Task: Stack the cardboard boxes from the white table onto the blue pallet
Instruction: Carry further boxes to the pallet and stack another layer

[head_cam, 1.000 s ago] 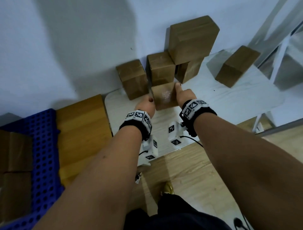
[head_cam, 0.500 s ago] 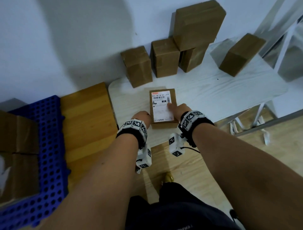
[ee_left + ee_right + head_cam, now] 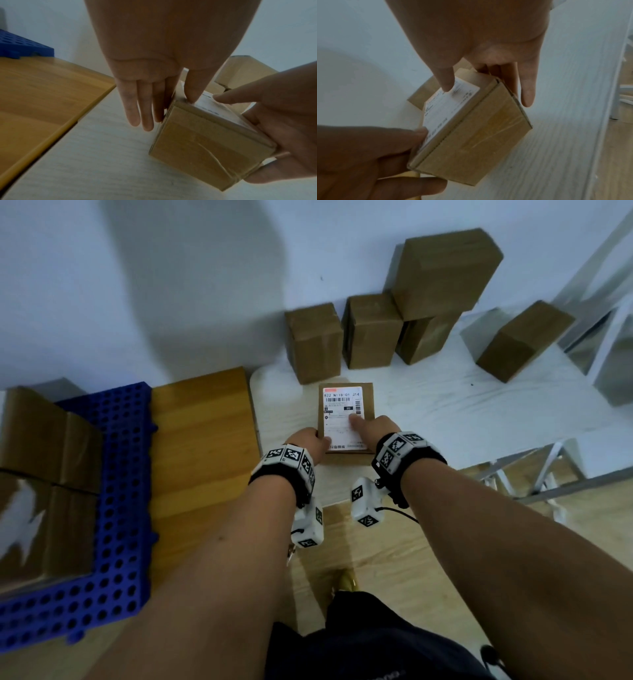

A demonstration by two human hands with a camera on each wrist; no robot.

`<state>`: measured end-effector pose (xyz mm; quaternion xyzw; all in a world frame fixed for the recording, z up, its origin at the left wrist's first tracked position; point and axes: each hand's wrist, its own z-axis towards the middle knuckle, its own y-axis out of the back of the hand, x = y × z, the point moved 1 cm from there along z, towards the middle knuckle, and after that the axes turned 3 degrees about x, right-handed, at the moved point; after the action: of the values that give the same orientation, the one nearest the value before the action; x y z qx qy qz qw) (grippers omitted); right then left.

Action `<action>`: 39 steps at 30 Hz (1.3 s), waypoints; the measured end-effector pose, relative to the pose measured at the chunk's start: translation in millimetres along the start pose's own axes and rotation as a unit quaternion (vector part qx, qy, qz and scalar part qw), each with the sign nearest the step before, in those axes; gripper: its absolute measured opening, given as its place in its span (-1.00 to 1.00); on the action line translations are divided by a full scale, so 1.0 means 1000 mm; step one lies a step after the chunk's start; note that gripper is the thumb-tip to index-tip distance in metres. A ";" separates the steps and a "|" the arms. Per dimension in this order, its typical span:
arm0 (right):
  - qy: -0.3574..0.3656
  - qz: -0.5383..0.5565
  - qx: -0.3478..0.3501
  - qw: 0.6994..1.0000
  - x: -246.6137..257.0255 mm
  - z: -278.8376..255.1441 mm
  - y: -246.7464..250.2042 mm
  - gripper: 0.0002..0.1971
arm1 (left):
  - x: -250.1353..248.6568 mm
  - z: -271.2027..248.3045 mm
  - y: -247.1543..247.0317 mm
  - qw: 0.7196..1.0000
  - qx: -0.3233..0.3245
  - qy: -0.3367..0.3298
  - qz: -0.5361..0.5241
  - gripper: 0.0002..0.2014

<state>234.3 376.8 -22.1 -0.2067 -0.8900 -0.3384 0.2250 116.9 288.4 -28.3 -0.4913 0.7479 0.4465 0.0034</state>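
A small cardboard box [image 3: 346, 419] with a white shipping label on top is near the front left of the white table [image 3: 445, 412]. My left hand [image 3: 310, 443] grips its left side, thumb on the top edge, fingers [image 3: 145, 108] straight down the side. My right hand [image 3: 370, 426] grips the right side, thumb on the label. In the right wrist view the box [image 3: 471, 135] sits between both hands, tilted. The blue pallet [image 3: 116, 508] lies far left and bears several brown boxes [image 3: 37, 474].
Several more cardboard boxes stand along the wall at the table's back, one [image 3: 445, 272] stacked on another and one [image 3: 524, 340] apart at the right. A lower wooden surface [image 3: 202, 440] lies between table and pallet. White metal frames stand at the right.
Both hands have drawn the box out of the back row toward the table's near edge and turned it label up. Over the last half second it has barely moved.
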 end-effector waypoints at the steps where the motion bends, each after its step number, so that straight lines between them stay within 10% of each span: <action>1: 0.009 -0.001 -0.005 1.000 0.009 -0.005 -0.004 -0.42 | 0.005 -0.005 0.008 1.000 -0.012 -0.002 -0.006 -0.64; 27: 0.315 0.037 -0.078 0.945 0.244 -0.233 -0.232 -0.42 | 0.256 -0.232 0.250 0.927 -0.332 -0.052 -0.168 -0.60; 39: 0.388 0.011 0.011 0.922 0.330 -0.289 -0.346 -0.45 | 0.367 -0.293 0.321 0.882 -0.406 -0.001 -0.238 -0.67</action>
<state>-138.4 10.0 173.6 -0.0666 -0.7345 -0.3798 0.5585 -182.7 -138.4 198.3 -0.6123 0.3614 0.6975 -0.0897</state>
